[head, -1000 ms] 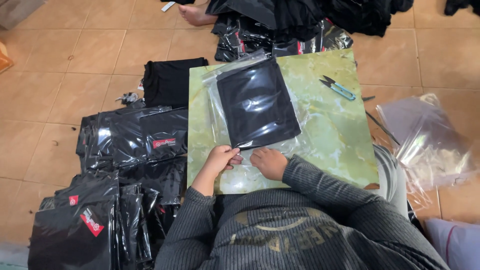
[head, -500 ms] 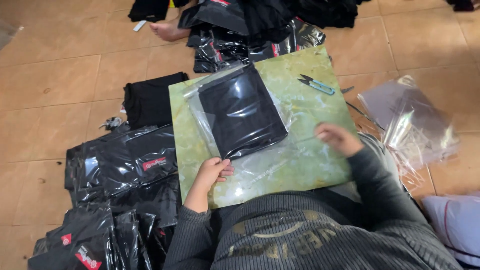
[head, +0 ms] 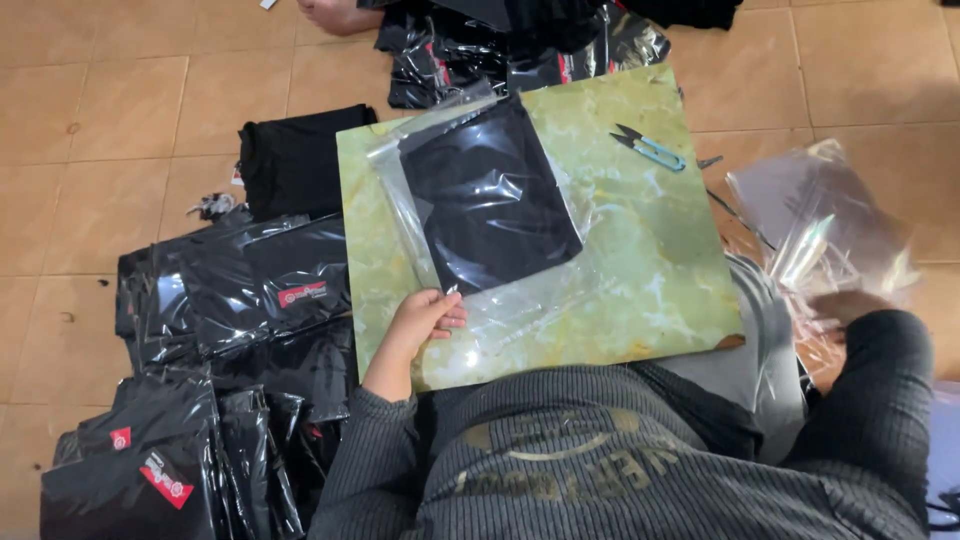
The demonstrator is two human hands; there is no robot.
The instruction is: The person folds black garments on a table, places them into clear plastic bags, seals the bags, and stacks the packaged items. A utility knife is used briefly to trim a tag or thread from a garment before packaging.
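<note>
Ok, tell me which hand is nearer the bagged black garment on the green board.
Left. The left hand rests on the clear bag's near edge, just below the bagged black garment. The right hand is off the green board, at the loose clear bags.

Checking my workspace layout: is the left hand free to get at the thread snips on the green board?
Probably yes. The left hand rests on the clear bag's near edge, holding nothing; the thread snips lie uncovered across the green board, a reach over the bag.

Beneath the left hand [head: 425,318], a green marbled board [head: 640,270] with a black garment in a clear bag [head: 487,205] just above, pale blue snips [head: 650,150] farther right, terracotta floor tiles [head: 120,120] around.
</note>
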